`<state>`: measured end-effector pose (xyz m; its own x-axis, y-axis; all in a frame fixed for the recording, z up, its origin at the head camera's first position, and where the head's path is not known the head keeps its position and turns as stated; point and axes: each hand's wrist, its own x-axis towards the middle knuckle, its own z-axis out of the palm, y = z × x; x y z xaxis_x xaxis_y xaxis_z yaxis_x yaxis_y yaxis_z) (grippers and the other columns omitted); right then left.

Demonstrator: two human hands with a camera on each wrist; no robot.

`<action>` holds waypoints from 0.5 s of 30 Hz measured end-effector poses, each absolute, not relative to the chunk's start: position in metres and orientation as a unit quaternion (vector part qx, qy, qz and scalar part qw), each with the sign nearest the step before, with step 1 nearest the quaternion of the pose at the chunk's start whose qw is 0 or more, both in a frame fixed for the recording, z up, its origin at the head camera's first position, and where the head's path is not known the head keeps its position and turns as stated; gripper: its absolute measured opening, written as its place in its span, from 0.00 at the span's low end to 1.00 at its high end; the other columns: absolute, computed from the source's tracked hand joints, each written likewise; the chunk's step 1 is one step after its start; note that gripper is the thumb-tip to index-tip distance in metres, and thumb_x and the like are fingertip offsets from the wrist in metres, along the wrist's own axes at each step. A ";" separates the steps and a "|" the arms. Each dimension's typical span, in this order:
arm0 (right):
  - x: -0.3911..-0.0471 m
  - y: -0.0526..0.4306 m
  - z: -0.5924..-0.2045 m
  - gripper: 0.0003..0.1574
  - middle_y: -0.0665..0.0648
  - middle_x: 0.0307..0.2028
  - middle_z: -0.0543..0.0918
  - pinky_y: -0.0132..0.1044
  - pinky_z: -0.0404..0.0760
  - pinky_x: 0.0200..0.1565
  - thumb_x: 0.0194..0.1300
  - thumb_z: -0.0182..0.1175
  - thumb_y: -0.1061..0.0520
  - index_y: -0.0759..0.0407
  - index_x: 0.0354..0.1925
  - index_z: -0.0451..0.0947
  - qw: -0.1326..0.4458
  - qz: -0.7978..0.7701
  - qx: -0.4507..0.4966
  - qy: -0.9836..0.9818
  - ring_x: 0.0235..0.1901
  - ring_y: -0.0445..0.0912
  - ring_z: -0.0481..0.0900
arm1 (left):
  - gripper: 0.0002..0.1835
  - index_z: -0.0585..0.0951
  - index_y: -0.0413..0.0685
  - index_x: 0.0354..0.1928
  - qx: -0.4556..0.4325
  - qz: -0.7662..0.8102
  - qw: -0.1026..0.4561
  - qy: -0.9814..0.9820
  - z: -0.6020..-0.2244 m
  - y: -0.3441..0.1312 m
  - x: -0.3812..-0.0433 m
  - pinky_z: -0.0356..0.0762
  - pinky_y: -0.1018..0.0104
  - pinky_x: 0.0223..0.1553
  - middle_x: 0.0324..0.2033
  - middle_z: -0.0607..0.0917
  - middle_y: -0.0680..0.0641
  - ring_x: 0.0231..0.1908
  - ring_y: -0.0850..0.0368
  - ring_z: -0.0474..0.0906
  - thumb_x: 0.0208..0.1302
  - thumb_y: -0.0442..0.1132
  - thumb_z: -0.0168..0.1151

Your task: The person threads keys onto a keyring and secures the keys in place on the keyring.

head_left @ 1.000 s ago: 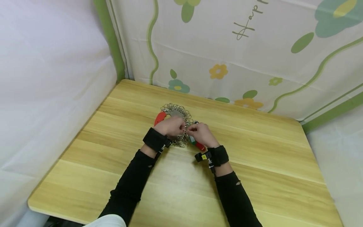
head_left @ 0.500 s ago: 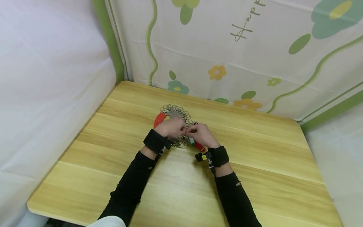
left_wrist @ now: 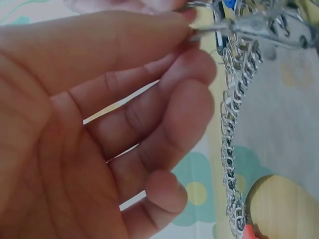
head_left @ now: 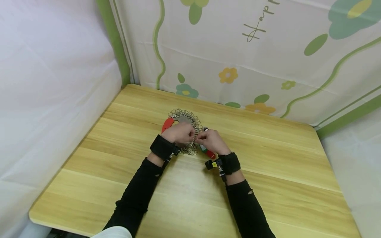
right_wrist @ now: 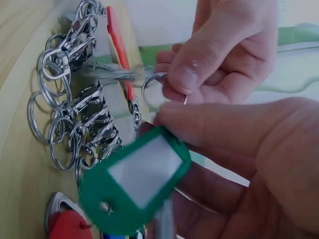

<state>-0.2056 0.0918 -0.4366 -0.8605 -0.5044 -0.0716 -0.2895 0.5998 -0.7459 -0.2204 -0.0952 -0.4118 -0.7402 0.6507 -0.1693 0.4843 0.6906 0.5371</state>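
Note:
My left hand (head_left: 180, 132) pinches a metal key ring (right_wrist: 152, 89) between thumb and forefinger; a swivel clasp (left_wrist: 259, 30) shows by those fingertips in the left wrist view. Close on its right, my right hand (head_left: 212, 140) holds a green key tag (right_wrist: 139, 179) with a white label, its thumb touching the key ring. Under the hands lies a grey plate (head_left: 185, 119) with a round hole and a red part (head_left: 167, 124). Many silver clasps with split rings (right_wrist: 62, 119) line the plate's edge. The hands hide part of it.
Beneath the right hand lies a red piece (head_left: 210, 154) beside a green one. The wooden table (head_left: 268, 172) bears everything; a flower-printed curtain (head_left: 208, 49) rises along its back edge and a white cloth (head_left: 53, 82) along its left. Each wrist wears a black strap (head_left: 162, 146).
The hands stay together at the same place, with only tiny finger movements. The head view shifts slightly.

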 end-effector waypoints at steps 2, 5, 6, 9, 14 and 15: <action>-0.206 0.091 -0.437 0.07 0.52 0.34 0.84 0.37 0.77 0.35 0.64 0.61 0.60 0.60 0.37 0.86 0.141 -0.385 -0.227 0.883 0.32 0.47 0.80 | 0.10 0.83 0.40 0.28 0.317 0.233 0.171 0.903 -0.412 -0.095 -0.220 0.63 0.69 0.25 0.16 0.71 0.54 0.17 0.61 0.61 0.65 0.31 0.55; -0.206 0.090 -0.439 0.08 0.51 0.34 0.84 0.37 0.77 0.35 0.64 0.62 0.58 0.59 0.37 0.86 0.134 -0.385 -0.229 0.884 0.30 0.47 0.80 | 0.10 0.83 0.40 0.29 0.315 0.229 0.166 0.906 -0.413 -0.093 -0.221 0.63 0.70 0.25 0.17 0.72 0.53 0.17 0.61 0.62 0.65 0.32 0.55; -0.206 0.090 -0.439 0.08 0.51 0.34 0.84 0.37 0.77 0.35 0.64 0.62 0.58 0.58 0.37 0.86 0.130 -0.385 -0.229 0.885 0.30 0.48 0.80 | 0.10 0.83 0.40 0.29 0.313 0.227 0.164 0.907 -0.413 -0.093 -0.221 0.63 0.70 0.25 0.17 0.73 0.53 0.17 0.61 0.62 0.65 0.32 0.55; -0.207 0.089 -0.438 0.08 0.51 0.34 0.84 0.36 0.76 0.34 0.65 0.61 0.57 0.58 0.36 0.86 0.121 -0.380 -0.229 0.888 0.28 0.46 0.79 | 0.09 0.83 0.41 0.28 0.314 0.228 0.162 0.907 -0.413 -0.093 -0.221 0.64 0.70 0.25 0.18 0.74 0.53 0.17 0.61 0.63 0.65 0.32 0.56; -0.206 0.091 -0.437 0.09 0.56 0.34 0.83 0.37 0.73 0.32 0.67 0.59 0.58 0.60 0.35 0.85 0.122 -0.379 -0.222 0.890 0.25 0.45 0.75 | 0.08 0.84 0.40 0.26 0.323 0.234 0.169 0.901 -0.415 -0.096 -0.222 0.65 0.70 0.25 0.17 0.75 0.53 0.17 0.62 0.65 0.61 0.30 0.59; -0.206 0.091 -0.436 0.10 0.57 0.34 0.84 0.37 0.73 0.32 0.67 0.59 0.58 0.60 0.35 0.85 0.122 -0.379 -0.222 0.890 0.25 0.45 0.75 | 0.07 0.84 0.40 0.26 0.325 0.234 0.170 0.900 -0.416 -0.097 -0.223 0.66 0.70 0.25 0.17 0.75 0.53 0.17 0.62 0.65 0.61 0.30 0.59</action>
<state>-0.2056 0.0910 -0.4365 -0.8716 -0.4878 -0.0495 -0.3024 0.6142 -0.7289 -0.2227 -0.0965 -0.4161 -0.7305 0.6651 -0.1547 0.5056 0.6791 0.5322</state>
